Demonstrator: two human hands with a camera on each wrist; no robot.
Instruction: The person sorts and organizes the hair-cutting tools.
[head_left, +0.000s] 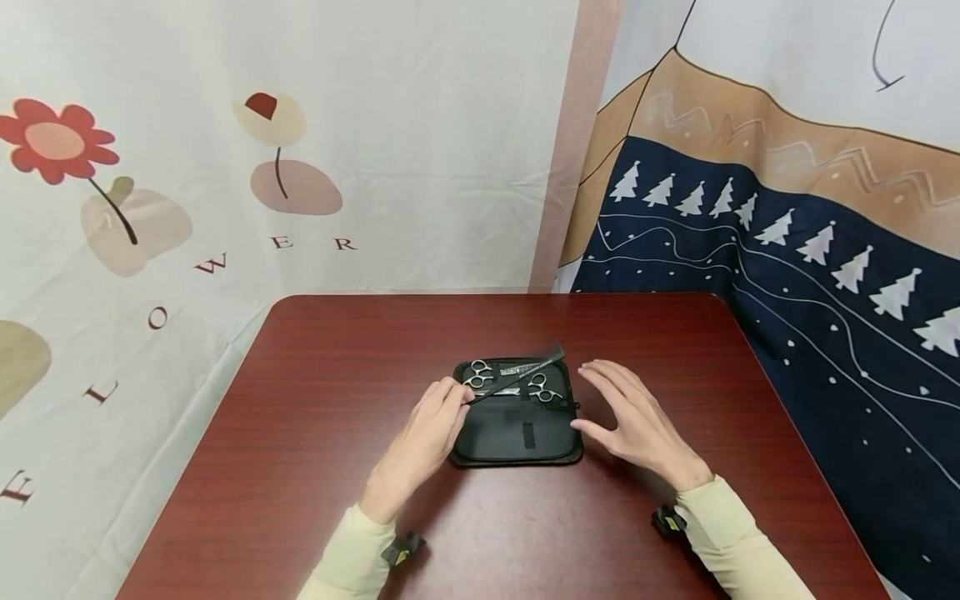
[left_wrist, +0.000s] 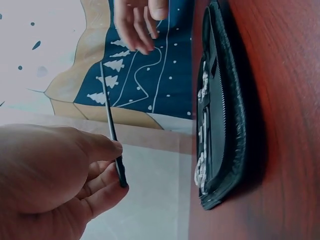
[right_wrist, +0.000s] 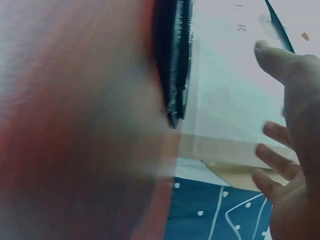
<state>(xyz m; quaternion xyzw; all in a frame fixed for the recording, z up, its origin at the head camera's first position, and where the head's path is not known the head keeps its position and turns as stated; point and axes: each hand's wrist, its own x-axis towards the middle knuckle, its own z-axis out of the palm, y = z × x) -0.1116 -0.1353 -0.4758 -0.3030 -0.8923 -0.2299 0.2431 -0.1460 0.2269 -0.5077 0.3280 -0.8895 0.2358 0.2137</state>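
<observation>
My left hand [head_left: 429,427] pinches one end of a thin black comb [head_left: 525,374] between thumb and fingers. The comb slants up to the right over an open black zip case [head_left: 491,437]; the left wrist view shows it seen edge-on, apart from the case. Inside the case lie two pairs of silver scissors, one with its finger loops [head_left: 477,375] at the left, the other with its loops [head_left: 546,390] at the right. To the right of the case, my right hand [head_left: 637,421] hovers with spread fingers, holding nothing.
Under the case is a dark red-brown table [head_left: 337,367] with rounded far corners. Behind it hangs a pale curtain [head_left: 450,125] with flower prints. At the right is a navy and tan cloth [head_left: 795,292] with white trees.
</observation>
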